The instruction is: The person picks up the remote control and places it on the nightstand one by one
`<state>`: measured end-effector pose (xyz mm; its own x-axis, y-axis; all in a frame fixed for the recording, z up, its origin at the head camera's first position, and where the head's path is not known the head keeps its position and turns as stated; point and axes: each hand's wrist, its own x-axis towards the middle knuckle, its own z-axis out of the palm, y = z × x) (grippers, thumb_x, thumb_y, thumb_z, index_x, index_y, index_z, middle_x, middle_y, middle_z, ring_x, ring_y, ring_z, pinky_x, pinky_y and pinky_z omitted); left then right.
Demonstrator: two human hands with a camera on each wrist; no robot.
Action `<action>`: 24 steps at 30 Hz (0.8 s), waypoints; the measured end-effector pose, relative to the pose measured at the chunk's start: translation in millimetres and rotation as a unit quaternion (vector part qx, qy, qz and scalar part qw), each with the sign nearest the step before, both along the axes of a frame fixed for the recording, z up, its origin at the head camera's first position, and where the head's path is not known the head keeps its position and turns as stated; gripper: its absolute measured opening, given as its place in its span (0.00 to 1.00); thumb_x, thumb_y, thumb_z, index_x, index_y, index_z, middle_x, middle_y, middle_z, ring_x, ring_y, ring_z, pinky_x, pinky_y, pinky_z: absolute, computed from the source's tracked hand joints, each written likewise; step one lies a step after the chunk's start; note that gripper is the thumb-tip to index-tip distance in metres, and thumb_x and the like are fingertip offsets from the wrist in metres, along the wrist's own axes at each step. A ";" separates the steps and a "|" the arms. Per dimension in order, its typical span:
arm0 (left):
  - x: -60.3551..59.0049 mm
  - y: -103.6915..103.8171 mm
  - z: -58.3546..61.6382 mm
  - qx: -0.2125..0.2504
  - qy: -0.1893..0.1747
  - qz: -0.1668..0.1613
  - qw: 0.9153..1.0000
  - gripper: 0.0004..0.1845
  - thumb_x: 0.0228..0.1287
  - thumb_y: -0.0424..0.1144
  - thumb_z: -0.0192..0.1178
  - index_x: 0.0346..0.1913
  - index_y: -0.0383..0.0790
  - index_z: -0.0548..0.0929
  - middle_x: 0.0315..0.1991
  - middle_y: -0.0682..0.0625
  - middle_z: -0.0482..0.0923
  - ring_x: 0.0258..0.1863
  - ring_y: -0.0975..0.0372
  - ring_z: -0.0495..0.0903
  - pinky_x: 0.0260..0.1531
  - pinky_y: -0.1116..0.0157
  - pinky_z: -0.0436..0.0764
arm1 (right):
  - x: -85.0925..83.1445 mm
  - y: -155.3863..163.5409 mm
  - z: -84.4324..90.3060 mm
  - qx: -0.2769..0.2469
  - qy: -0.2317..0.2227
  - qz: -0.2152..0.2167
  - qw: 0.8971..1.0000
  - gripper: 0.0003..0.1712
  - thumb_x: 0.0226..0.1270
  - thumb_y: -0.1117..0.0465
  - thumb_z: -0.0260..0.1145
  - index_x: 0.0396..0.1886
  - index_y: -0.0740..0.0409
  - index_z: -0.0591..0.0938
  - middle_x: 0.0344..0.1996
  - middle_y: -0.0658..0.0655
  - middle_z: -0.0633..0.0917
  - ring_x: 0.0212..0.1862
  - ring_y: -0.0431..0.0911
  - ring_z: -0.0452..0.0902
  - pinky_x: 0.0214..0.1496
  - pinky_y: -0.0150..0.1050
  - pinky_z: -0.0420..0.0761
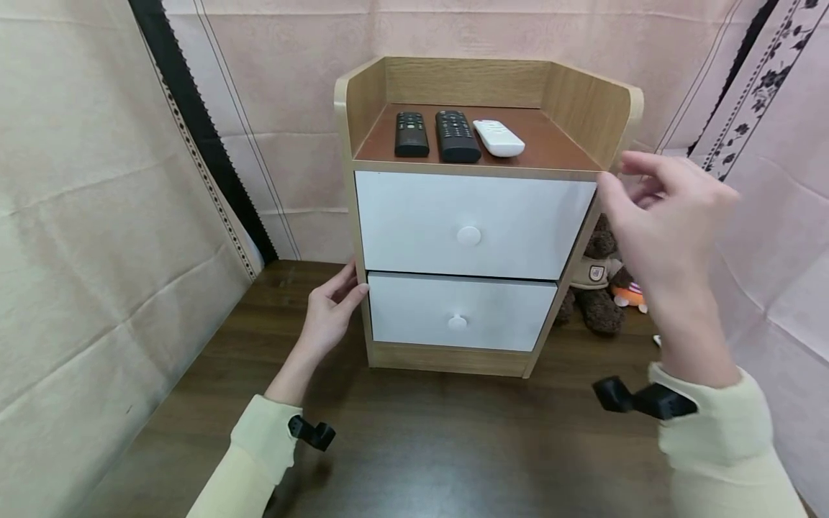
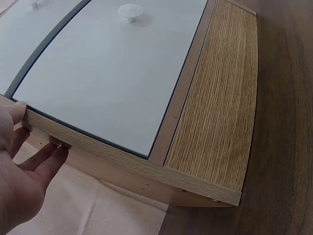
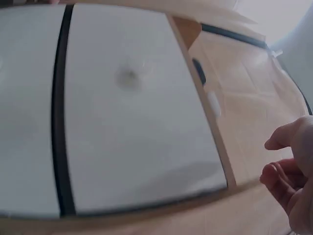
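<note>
A small wood-grain cabinet with two white drawers stands on the table. The upper drawer and the lower drawer are both closed, each with a round white knob. My left hand rests against the cabinet's left side, its thumb at the front edge and its fingertips on the side panel. Beside the top right corner my right hand is raised, fingers loosely bent, with nothing between thumb and fingers. In the right wrist view that hand appears apart from the cabinet.
On the brown cabinet top lie two black remotes and a white remote. Behind the right side sit a dark brown teddy bear and an orange toy. Pale cloth curtains enclose the dark wooden table.
</note>
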<state>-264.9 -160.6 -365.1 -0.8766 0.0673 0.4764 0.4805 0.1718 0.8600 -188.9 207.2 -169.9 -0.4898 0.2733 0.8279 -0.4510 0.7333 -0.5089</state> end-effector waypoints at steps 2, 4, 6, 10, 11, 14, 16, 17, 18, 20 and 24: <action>0.2 -0.8 0.2 0.000 0.000 -0.001 1.000 0.29 0.76 0.35 0.61 0.76 0.40 0.69 0.71 0.43 0.72 0.66 0.50 0.75 0.59 0.60 0.79 | 4.2 17.6 -11.7 -0.005 0.028 -0.005 1.000 0.15 0.64 0.62 0.68 0.47 0.62 0.91 0.28 0.32 0.80 0.27 0.25 0.73 0.36 0.21 0.71; 0.6 -1.2 0.6 -0.001 -0.002 0.001 1.000 0.29 0.76 0.35 0.61 0.76 0.40 0.69 0.71 0.43 0.72 0.66 0.51 0.75 0.59 0.61 0.79 | 9.2 33.4 -23.3 -0.010 0.036 -0.021 0.999 0.15 0.64 0.61 0.69 0.47 0.61 0.91 0.28 0.25 0.78 0.27 0.23 0.73 0.35 0.19 0.71; 0.9 -1.5 1.0 -0.001 -0.003 0.002 1.000 0.29 0.76 0.35 0.61 0.76 0.41 0.69 0.71 0.44 0.72 0.66 0.52 0.75 0.59 0.61 0.79 | 12.6 47.7 -35.1 -0.012 0.052 -0.027 0.998 0.14 0.63 0.62 0.70 0.46 0.64 0.91 0.28 0.23 0.78 0.27 0.21 0.73 0.36 0.17 0.72; 0.8 -1.6 0.5 0.001 -0.007 0.000 1.000 0.29 0.76 0.35 0.61 0.76 0.41 0.69 0.71 0.44 0.72 0.66 0.52 0.75 0.59 0.61 0.78 | 20.0 74.3 -57.9 -0.015 0.049 -0.044 0.998 0.15 0.60 0.66 0.73 0.46 0.68 0.90 0.30 0.22 0.78 0.29 0.19 0.73 0.38 0.13 0.72; 0.7 -1.3 0.3 0.002 -0.007 -0.002 1.000 0.29 0.76 0.35 0.62 0.76 0.41 0.69 0.71 0.44 0.72 0.66 0.52 0.75 0.59 0.61 0.78 | 21.8 81.2 -63.9 -0.013 0.042 -0.048 0.998 0.15 0.60 0.67 0.73 0.46 0.69 0.89 0.31 0.22 0.78 0.29 0.19 0.73 0.38 0.13 0.72; 0.9 -0.7 -0.2 0.005 -0.005 -0.006 1.000 0.30 0.76 0.35 0.62 0.76 0.40 0.68 0.71 0.43 0.72 0.66 0.52 0.75 0.60 0.61 0.78 | 25.6 102.3 -82.0 0.000 0.011 -0.059 0.998 0.19 0.58 0.69 0.74 0.50 0.70 0.88 0.35 0.22 0.76 0.32 0.18 0.72 0.40 0.12 0.71; 0.9 -0.3 -0.3 0.007 -0.004 -0.006 1.000 0.30 0.75 0.34 0.62 0.76 0.40 0.68 0.71 0.43 0.72 0.66 0.52 0.75 0.60 0.61 0.78 | 26.5 116.3 -94.0 0.013 -0.006 -0.056 0.998 0.21 0.58 0.71 0.74 0.53 0.70 0.86 0.39 0.23 0.75 0.33 0.18 0.72 0.41 0.12 0.71; 0.8 -0.2 -0.4 0.008 -0.003 -0.006 1.000 0.30 0.75 0.34 0.62 0.76 0.40 0.68 0.71 0.43 0.72 0.66 0.52 0.75 0.60 0.61 0.78 | 26.6 122.8 -100.0 0.017 -0.012 -0.051 0.998 0.23 0.57 0.73 0.75 0.55 0.70 0.86 0.41 0.23 0.75 0.34 0.18 0.72 0.42 0.12 0.71; 0.9 -0.2 -0.4 0.009 -0.003 -0.006 1.000 0.30 0.75 0.34 0.62 0.76 0.39 0.68 0.71 0.43 0.72 0.66 0.52 0.75 0.60 0.61 0.78 | 26.4 129.4 -106.1 0.024 -0.017 -0.050 0.998 0.25 0.57 0.73 0.75 0.56 0.70 0.85 0.42 0.23 0.75 0.34 0.17 0.72 0.42 0.11 0.70; 1.1 -0.1 -0.3 0.009 -0.003 -0.005 1.000 0.29 0.75 0.34 0.61 0.76 0.39 0.68 0.71 0.42 0.72 0.66 0.52 0.75 0.60 0.61 0.78 | 26.3 141.6 -118.2 0.031 -0.031 -0.051 0.998 0.28 0.57 0.74 0.74 0.60 0.68 0.84 0.44 0.22 0.74 0.34 0.16 0.71 0.42 0.10 0.69; 2.5 0.4 1.0 0.007 -0.006 -0.002 1.000 0.30 0.75 0.34 0.62 0.76 0.39 0.68 0.70 0.42 0.72 0.66 0.52 0.75 0.60 0.60 0.78 | 26.5 165.3 -144.0 0.020 -0.054 -0.046 0.997 0.31 0.56 0.74 0.74 0.63 0.65 0.82 0.44 0.22 0.76 0.32 0.15 0.71 0.40 0.10 0.69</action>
